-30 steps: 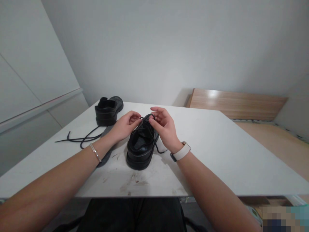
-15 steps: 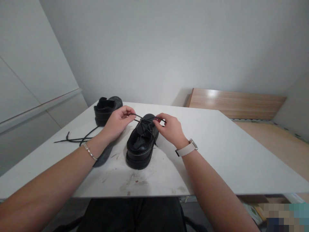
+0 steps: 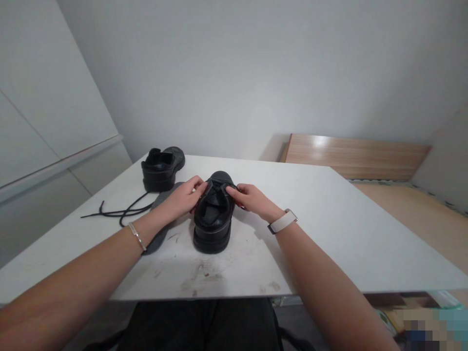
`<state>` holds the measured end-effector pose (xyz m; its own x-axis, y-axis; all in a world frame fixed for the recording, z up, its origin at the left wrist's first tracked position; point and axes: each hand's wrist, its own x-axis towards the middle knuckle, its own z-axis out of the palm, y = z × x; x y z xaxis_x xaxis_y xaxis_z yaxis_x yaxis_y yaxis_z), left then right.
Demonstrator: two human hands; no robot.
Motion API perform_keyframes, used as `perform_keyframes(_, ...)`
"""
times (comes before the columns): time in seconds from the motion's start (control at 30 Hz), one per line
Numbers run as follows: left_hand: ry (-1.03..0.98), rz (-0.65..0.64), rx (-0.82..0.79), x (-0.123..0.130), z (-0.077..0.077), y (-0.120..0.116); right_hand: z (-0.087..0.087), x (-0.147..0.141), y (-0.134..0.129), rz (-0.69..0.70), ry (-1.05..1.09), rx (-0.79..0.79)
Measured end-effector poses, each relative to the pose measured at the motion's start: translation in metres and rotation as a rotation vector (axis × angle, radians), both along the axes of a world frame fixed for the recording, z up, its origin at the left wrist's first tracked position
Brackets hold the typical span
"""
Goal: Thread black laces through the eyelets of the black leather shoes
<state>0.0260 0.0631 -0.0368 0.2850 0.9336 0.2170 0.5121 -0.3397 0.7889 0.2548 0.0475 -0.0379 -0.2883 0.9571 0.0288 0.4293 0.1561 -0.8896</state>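
Observation:
A black lace-up shoe (image 3: 212,236) stands on the white table with its heel toward me and its toe pointing away. My left hand (image 3: 186,199) is closed on the left side of its upper, thumb near the lacing and fingertips hidden behind the side. On the opposite side, my right hand (image 3: 251,199) grips the right flap, its thumb pressed on top and its fingers mostly out of sight. The flaps sit spread around the tongue. Dark lace shows near the right fingers; where its ends lie is hard to make out.
Farther back on the left is a second black shoe (image 3: 158,176), and loose black laces (image 3: 120,213) trail near it. A flat dark grey piece (image 3: 160,239) lies under my left forearm. Dirt marks the white table (image 3: 310,234). A wooden headboard (image 3: 351,153) stands beyond, right.
Both hands have let go of the lace strands stretched above the shoe and come down onto its sides. The shoe has turned slightly to point straighter away. The second shoe stays put.

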Motion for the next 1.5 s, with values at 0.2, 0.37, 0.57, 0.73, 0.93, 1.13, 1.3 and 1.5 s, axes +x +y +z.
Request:
perform_keyframes(0.2,-0.249,-0.023,-0.155,0.009,-0.004,-0.011,-0.013,0.000,0.010,-0.116,-0.004,0.157)
perform_keyframes(0.37,-0.340,-0.110,-0.240,0.010,0.000,-0.017,-0.017,0.001,0.014,-0.160,0.066,0.154)
perform_keyframes(0.57,-0.052,-0.085,0.072,-0.003,0.006,-0.009,-0.006,-0.001,0.009,-0.226,0.055,0.341)
perform_keyframes(0.73,-0.070,0.089,0.308,-0.009,0.014,-0.004,0.005,0.001,0.000,-0.440,-0.099,0.694)
perform_keyframes(0.93,-0.562,0.043,0.099,-0.006,0.022,-0.006,0.014,0.005,-0.006,-0.653,-0.136,0.829)
perform_keyframes(1.13,-0.883,-0.060,0.042,-0.012,0.043,-0.015,0.018,0.008,-0.006,-0.667,0.263,0.906)
perform_keyframes(1.3,-0.722,-0.249,0.103,-0.018,0.047,-0.022,0.023,0.002,-0.017,-0.528,0.369,1.042)
perform_keyframes(1.5,-0.436,-0.018,0.279,-0.003,0.023,-0.011,0.014,-0.005,-0.010,-0.454,0.205,0.916)
